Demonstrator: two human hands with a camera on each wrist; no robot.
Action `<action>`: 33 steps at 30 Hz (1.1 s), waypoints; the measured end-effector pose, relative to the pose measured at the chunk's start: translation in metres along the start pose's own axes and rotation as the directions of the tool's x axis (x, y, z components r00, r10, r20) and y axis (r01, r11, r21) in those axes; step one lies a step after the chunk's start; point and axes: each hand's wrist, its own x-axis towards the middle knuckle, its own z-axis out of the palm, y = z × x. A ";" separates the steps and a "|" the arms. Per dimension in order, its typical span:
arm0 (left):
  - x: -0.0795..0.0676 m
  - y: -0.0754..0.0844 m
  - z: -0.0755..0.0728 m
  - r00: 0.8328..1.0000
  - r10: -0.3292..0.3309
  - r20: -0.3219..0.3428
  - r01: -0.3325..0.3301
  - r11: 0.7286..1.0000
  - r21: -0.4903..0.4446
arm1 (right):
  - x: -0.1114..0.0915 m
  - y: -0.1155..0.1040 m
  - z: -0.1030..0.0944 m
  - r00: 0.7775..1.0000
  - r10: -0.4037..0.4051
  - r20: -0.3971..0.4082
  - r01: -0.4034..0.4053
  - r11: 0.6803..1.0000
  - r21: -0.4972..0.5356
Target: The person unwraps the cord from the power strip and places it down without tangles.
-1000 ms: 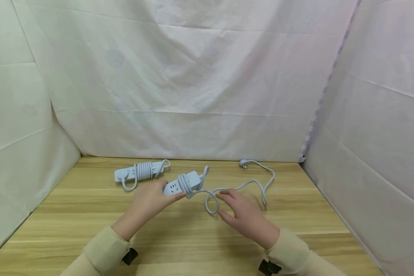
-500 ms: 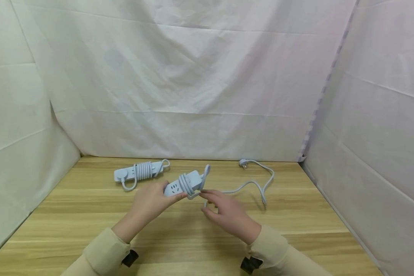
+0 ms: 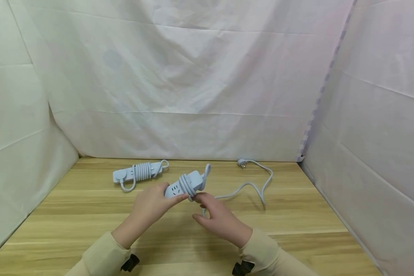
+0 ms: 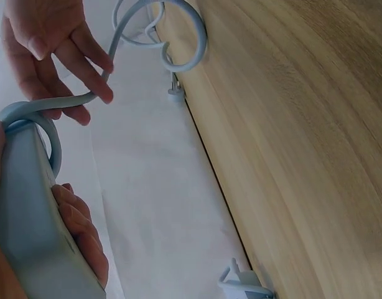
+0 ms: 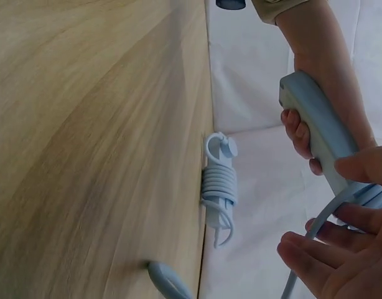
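Observation:
My left hand [image 3: 149,204] grips one end of a white power strip [image 3: 174,189], held raised and tilted above the table. A few turns of its cord [image 3: 187,184] wrap round the strip's far part. Beside that wrapped part is my right hand [image 3: 222,222], with thumb and fingers apart. In the left wrist view, the loose cord [image 4: 73,101] runs across the right hand's fingers [image 4: 85,68]. From there it trails over the table to a plug [image 3: 241,163] at the back right. The left palm is hidden behind the strip.
A second power strip [image 3: 122,175], its cord wound neatly round it and its plug seated, lies at the back left of the wooden table [image 3: 89,214]. White cloth [image 3: 179,88] hangs behind and along both sides.
My right hand has moved left to the power strip, carrying the loose cord along. The cord's loop has shifted left with it. My left hand and the strip have hardly moved.

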 end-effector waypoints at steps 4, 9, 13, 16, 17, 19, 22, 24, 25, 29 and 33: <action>-0.001 0.001 -0.001 1.000 0.004 -0.012 -0.004 1.000 0.019 | -0.001 0.001 -0.001 1.000 -0.002 0.022 0.003 1.000 -0.028; -0.003 0.001 -0.001 1.000 0.023 -0.019 -0.023 0.999 0.042 | -0.001 0.001 -0.003 0.999 0.016 0.031 -0.014 0.999 -0.047; -0.003 0.000 -0.001 0.999 0.036 -0.033 -0.034 0.997 0.064 | -0.002 0.002 -0.006 0.999 0.018 0.028 -0.017 0.999 -0.048; -0.004 -0.002 -0.001 0.997 0.046 -0.061 -0.041 0.996 0.083 | -0.002 0.003 -0.008 1.000 0.000 0.020 0.001 0.999 -0.051; -0.004 -0.003 -0.001 0.996 0.048 -0.069 -0.042 0.995 0.090 | -0.002 0.002 -0.008 1.000 -0.007 0.019 0.008 0.999 -0.053; -0.003 -0.006 -0.002 0.995 0.049 -0.082 -0.041 0.994 0.103 | -0.002 0.000 -0.011 1.000 -0.023 0.016 0.024 0.998 -0.054; -0.002 -0.011 -0.003 0.994 0.061 -0.094 -0.048 0.990 0.136 | -0.001 -0.004 -0.014 0.998 -0.057 0.007 0.058 0.995 -0.081; -0.001 -0.014 -0.003 0.991 0.080 -0.107 -0.061 0.984 0.168 | -0.001 -0.005 -0.016 0.997 -0.080 -0.006 0.079 0.991 -0.112; -0.001 -0.016 -0.003 0.989 0.091 -0.116 -0.069 0.980 0.184 | -0.001 -0.005 -0.017 0.996 -0.092 -0.015 0.089 0.987 -0.132; 0.001 -0.022 -0.002 0.982 0.126 -0.137 -0.092 0.968 0.233 | 0.001 -0.005 -0.021 0.984 -0.167 -0.065 0.149 0.964 -0.222; 0.001 -0.026 -0.001 0.984 0.125 -0.126 -0.092 0.966 0.244 | 0.006 -0.002 -0.026 0.956 -0.276 -0.101 0.234 0.923 -0.307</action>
